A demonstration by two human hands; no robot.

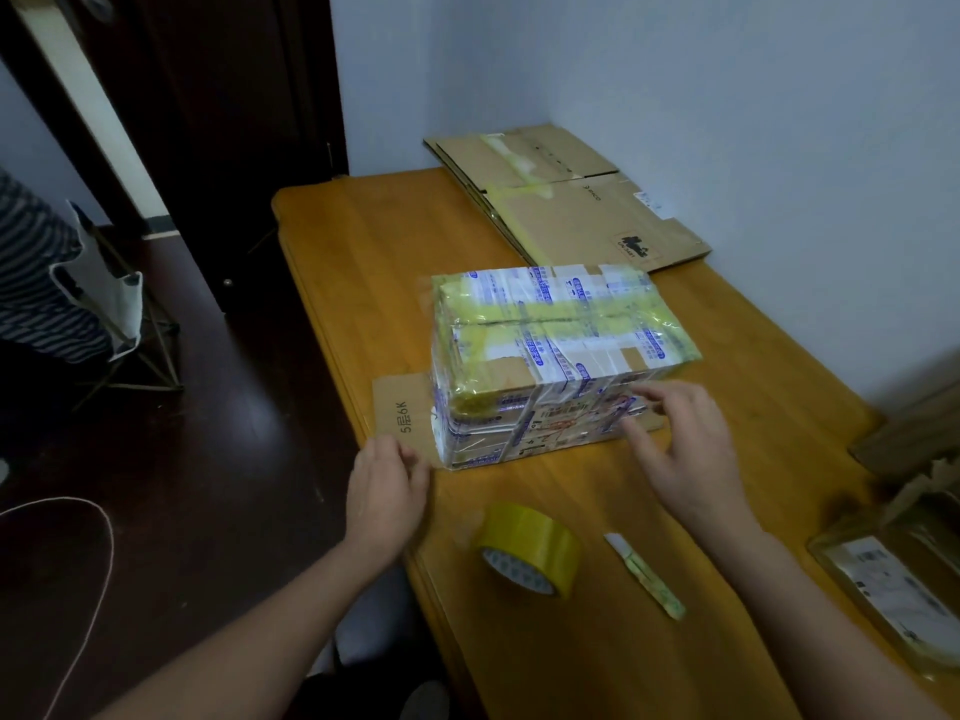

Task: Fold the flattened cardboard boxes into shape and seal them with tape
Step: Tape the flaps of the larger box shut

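A cardboard box (561, 350) stands in shape on the wooden table (363, 262), its top seam covered with yellow and printed tape. One bottom flap (402, 413) juts out flat to the left over the table edge. My left hand (387, 491) pinches that flap's near corner. My right hand (685, 449) has its fingers spread, the fingertips touching the box's near side by its right lower edge. A roll of yellow tape (530, 548) lies on the table in front of me. A small utility knife (644, 574) lies to its right.
Flattened cardboard boxes (566, 200) are stacked at the table's far end against the wall. More boxes (904, 553) sit at the right edge. A dark door and a folding chair (119, 314) are on the left, over dark floor.
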